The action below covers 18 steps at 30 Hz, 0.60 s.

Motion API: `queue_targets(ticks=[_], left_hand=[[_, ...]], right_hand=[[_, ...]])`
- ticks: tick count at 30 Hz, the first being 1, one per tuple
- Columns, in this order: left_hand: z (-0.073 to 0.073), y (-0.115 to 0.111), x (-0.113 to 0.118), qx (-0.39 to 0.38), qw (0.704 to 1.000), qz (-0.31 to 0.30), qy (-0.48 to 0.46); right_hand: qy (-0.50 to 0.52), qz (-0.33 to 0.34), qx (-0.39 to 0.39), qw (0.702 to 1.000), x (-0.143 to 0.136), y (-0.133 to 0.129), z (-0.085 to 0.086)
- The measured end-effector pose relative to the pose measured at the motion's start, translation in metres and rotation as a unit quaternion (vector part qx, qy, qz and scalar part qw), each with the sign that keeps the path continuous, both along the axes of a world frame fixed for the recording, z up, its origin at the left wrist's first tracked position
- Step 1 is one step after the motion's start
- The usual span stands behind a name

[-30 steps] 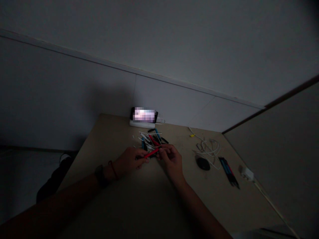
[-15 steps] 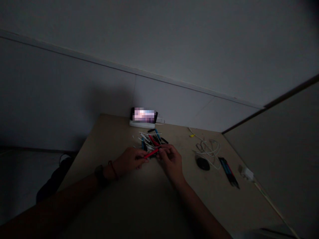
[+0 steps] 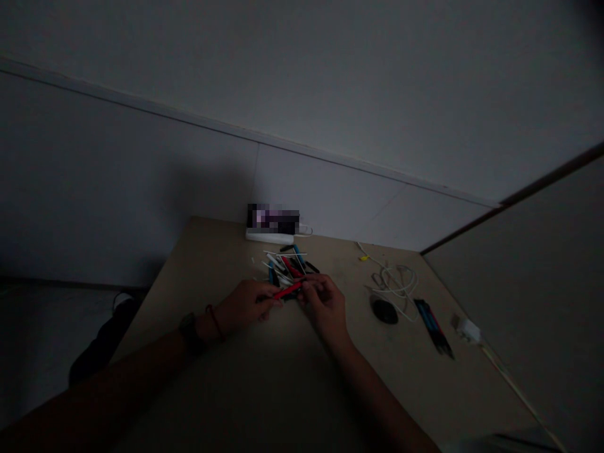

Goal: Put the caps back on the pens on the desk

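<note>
A red pen [image 3: 289, 290] is held slantwise between my two hands, low over the desk. My left hand [image 3: 255, 300] is closed on its left end, fingers pinched together. At its upper right end my right hand [image 3: 323, 302] is also closed, thumb against the fingers; its grip hides that tip. Just behind the hands lies a loose pile of pen parts: a blue barrel [image 3: 299, 255], a red barrel [image 3: 290, 267], thin white refills [image 3: 285, 253] and dark caps [image 3: 312, 267]. Some of the pile is covered by my fingers.
A phone [image 3: 274, 220] with a blurred screen leans on a white block [image 3: 268, 238] by the wall. To the right are a black mouse [image 3: 384, 310], a tangled white cable [image 3: 396, 283], a row of several pens [image 3: 431, 327] and a white plug [image 3: 468, 329]. The desk [image 3: 202, 251] is dim.
Both hands stay almost in place, still holding the red pen. The phone screen has grown darker, and the scene with it.
</note>
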<state>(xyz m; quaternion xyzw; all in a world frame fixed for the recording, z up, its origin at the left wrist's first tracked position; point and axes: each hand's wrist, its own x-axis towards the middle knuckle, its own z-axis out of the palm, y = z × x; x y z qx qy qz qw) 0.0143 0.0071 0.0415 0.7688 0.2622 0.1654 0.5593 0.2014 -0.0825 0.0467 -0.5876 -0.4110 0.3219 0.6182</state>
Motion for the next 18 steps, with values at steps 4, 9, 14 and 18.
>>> queue_targets(ticks=[4, 9, 14, 18], left_hand=[[0.003, 0.000, -0.001, -0.005, 1.000, 0.018, 0.013], [0.001, 0.001, 0.000, 0.001, 0.999, 0.047, 0.013], [0.000, 0.003, -0.001, 0.041, 0.996, 0.085, 0.004], [-0.002, 0.007, -0.003, 0.124, 0.987, 0.106, -0.002]], right_hand=[[0.007, -0.022, 0.008, 1.000, 0.003, 0.001, 0.000], [0.030, -0.041, 0.016, 0.999, 0.011, 0.003, 0.005], [-0.009, -0.080, 0.035, 0.996, 0.015, 0.001, 0.012], [-0.085, -0.093, 0.043, 0.991, 0.015, 0.000, 0.011]])
